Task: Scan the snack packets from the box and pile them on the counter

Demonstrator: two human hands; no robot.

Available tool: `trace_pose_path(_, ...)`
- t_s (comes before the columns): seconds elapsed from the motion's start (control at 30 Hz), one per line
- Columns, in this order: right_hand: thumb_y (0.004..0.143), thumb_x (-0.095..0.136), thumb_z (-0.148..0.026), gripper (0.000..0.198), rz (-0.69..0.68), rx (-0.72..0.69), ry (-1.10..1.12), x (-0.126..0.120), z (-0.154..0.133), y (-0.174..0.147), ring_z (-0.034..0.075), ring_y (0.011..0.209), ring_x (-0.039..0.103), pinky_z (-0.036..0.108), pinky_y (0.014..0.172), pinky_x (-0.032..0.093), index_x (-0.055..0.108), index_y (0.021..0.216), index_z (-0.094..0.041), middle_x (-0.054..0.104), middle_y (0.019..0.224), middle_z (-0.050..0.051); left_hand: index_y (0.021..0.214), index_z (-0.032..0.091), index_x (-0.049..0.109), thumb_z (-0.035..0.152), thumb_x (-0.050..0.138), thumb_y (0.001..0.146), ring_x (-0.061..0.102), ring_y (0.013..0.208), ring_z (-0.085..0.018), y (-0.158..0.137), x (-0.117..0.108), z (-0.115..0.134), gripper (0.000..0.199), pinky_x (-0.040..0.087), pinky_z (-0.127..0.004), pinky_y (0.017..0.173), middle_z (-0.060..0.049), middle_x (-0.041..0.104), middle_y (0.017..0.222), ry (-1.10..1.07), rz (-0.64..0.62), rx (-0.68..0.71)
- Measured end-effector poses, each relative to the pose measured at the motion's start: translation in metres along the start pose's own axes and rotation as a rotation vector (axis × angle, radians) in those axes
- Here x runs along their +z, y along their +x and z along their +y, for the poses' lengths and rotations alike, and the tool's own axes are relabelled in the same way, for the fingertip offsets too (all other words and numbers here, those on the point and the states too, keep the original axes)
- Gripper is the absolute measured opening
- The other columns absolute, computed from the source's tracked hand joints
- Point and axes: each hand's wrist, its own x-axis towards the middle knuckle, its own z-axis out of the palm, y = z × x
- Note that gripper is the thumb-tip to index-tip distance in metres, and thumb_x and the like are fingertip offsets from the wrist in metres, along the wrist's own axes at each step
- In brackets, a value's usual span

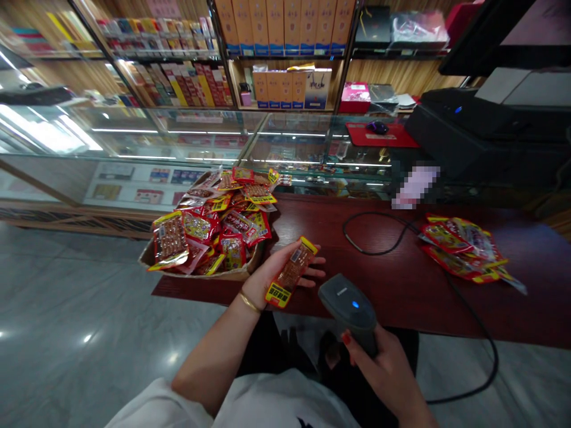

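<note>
In my left hand, palm up with the fingers stretched out, rests a flat snack packet with yellow-and-red ends and a clear brown middle. My right hand is wrapped around the handle of a dark barcode scanner, which has a blue light lit on top. The scanner's head points toward the packet, a short gap apart from it. Left of my left hand, a cardboard box is heaped with similar red and yellow snack packets.
A dark red wooden counter carries a small pile of packets on the right. A black cable curves past the counter's front edge. Beyond stand a glass display case, a mouse on a red mat, and a black machine.
</note>
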Motion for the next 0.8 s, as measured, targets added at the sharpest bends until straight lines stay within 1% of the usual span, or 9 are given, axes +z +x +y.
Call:
trace_pose_path(0.1, 0.091, 0.064, -0.05, 0.031, -0.041, -0.033, -0.04, -0.003, 0.0, 0.003, 0.018, 0.048, 0.061, 0.025, 0.05, 0.049, 0.067, 0.076, -0.024, 0.064, 0.052, -0.002, 0.134, 0.016, 0.059, 0.06, 0.049, 0.095, 0.075, 0.095, -0.031, 0.003, 0.0, 0.0, 0.06, 0.06, -0.038, 0.07, -0.019, 0.07, 0.126, 0.035, -0.048, -0.066)
trace_pose_path(0.2, 0.092, 0.062, -0.052, 0.032, -0.061, -0.043, -0.045, -0.007, -0.002, 0.002, 0.018, 0.048, 0.06, 0.025, 0.051, 0.049, 0.068, 0.077, -0.024, 0.064, 0.052, -0.002, 0.137, 0.015, 0.057, 0.06, 0.047, 0.096, 0.074, 0.097, -0.032, 0.005, 0.0, -0.001, 0.062, 0.06, -0.04, 0.072, -0.019, 0.07, 0.126, 0.049, -0.073, -0.081)
trace_pose_path(0.27, 0.093, 0.061, -0.054, 0.034, -0.052, -0.03, -0.033, -0.01, -0.005, 0.0, 0.018, 0.048, 0.059, 0.026, 0.053, 0.05, 0.068, 0.078, -0.024, 0.063, 0.052, -0.002, 0.139, 0.014, 0.055, 0.061, 0.047, 0.096, 0.073, 0.102, -0.032, 0.005, -0.002, -0.001, 0.064, 0.059, -0.041, 0.076, -0.02, 0.068, 0.13, 0.058, -0.086, -0.086)
trace_pose_path(0.37, 0.093, 0.059, -0.057, 0.039, -0.027, 0.028, 0.014, -0.013, -0.01, -0.003, 0.018, 0.049, 0.059, 0.027, 0.055, 0.05, 0.067, 0.077, -0.023, 0.065, 0.055, -0.001, 0.143, 0.014, 0.052, 0.06, 0.045, 0.096, 0.07, 0.108, -0.033, 0.006, -0.005, -0.002, 0.066, 0.057, -0.045, 0.083, -0.021, 0.065, 0.134, 0.067, -0.099, -0.078)
trace_pose_path(0.5, 0.091, 0.061, -0.061, 0.043, -0.003, 0.094, 0.076, -0.013, -0.012, -0.008, 0.017, 0.048, 0.059, 0.026, 0.052, 0.047, 0.064, 0.07, -0.024, 0.063, 0.053, -0.001, 0.143, 0.016, 0.052, 0.062, 0.044, 0.096, 0.07, 0.108, -0.033, 0.012, -0.01, 0.0, 0.066, 0.056, -0.05, 0.088, -0.02, 0.064, 0.135, 0.071, -0.074, -0.126)
trace_pose_path(0.6, 0.09, 0.061, -0.063, 0.044, 0.009, 0.106, 0.095, -0.012, -0.013, -0.011, 0.017, 0.048, 0.058, 0.026, 0.051, 0.046, 0.064, 0.068, -0.024, 0.062, 0.052, -0.002, 0.139, 0.018, 0.056, 0.065, 0.047, 0.093, 0.07, 0.108, -0.033, 0.015, -0.008, 0.001, 0.066, 0.057, -0.048, 0.085, -0.02, 0.066, 0.132, 0.082, -0.022, -0.16)
trace_pose_path(0.73, 0.088, 0.062, -0.064, 0.046, 0.021, 0.107, 0.104, -0.014, -0.015, -0.012, 0.018, 0.046, 0.058, 0.027, 0.049, 0.045, 0.063, 0.065, -0.024, 0.061, 0.05, -0.001, 0.131, 0.016, 0.062, 0.06, 0.05, 0.093, 0.072, 0.104, -0.033, 0.009, 0.0, 0.001, 0.059, 0.059, -0.046, 0.08, -0.02, 0.069, 0.127, 0.086, -0.002, -0.106)
trace_pose_path(0.8, 0.088, 0.062, -0.064, 0.044, 0.027, 0.112, 0.112, -0.015, -0.014, -0.011, 0.018, 0.046, 0.058, 0.027, 0.049, 0.046, 0.064, 0.068, -0.024, 0.063, 0.052, -0.001, 0.131, 0.015, 0.061, 0.052, 0.053, 0.093, 0.072, 0.103, -0.034, 0.004, 0.001, 0.0, 0.054, 0.059, -0.047, 0.079, -0.02, 0.068, 0.128, 0.081, -0.019, -0.066)
